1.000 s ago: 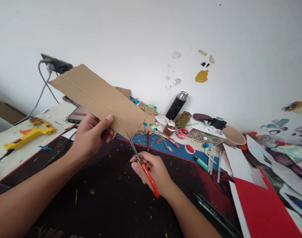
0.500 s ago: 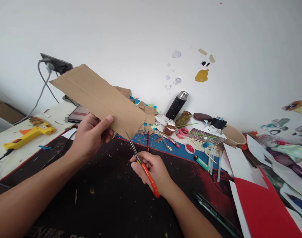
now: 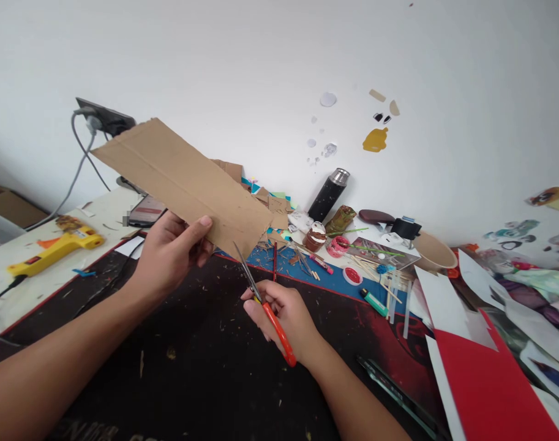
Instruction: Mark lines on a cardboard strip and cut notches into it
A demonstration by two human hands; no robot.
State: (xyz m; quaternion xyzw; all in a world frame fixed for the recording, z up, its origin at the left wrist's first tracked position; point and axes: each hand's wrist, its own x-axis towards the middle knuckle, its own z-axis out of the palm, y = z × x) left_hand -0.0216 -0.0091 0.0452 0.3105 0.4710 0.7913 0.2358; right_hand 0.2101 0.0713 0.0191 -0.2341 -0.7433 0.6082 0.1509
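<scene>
Above the dark mat [image 3: 191,367], left hand [image 3: 169,257] pinches creased brown cardboard [image 3: 182,180]; right hand [image 3: 286,315] seemingly clamps scissors [image 3: 263,303].

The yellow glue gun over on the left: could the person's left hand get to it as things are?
Probably not right away. The left hand is pinching the cardboard sheet in the air. The glue gun lies in the open on the white tabletop with nothing across it, so the path looks free once the cardboard is let go.

Red paper [image 3: 490,386] cut off at bottom edge, phone [image 3: 146,211] partly hidden behind cardboard [image 3: 182,180], wall stickers [image 3: 522,233] too small to read.
</scene>
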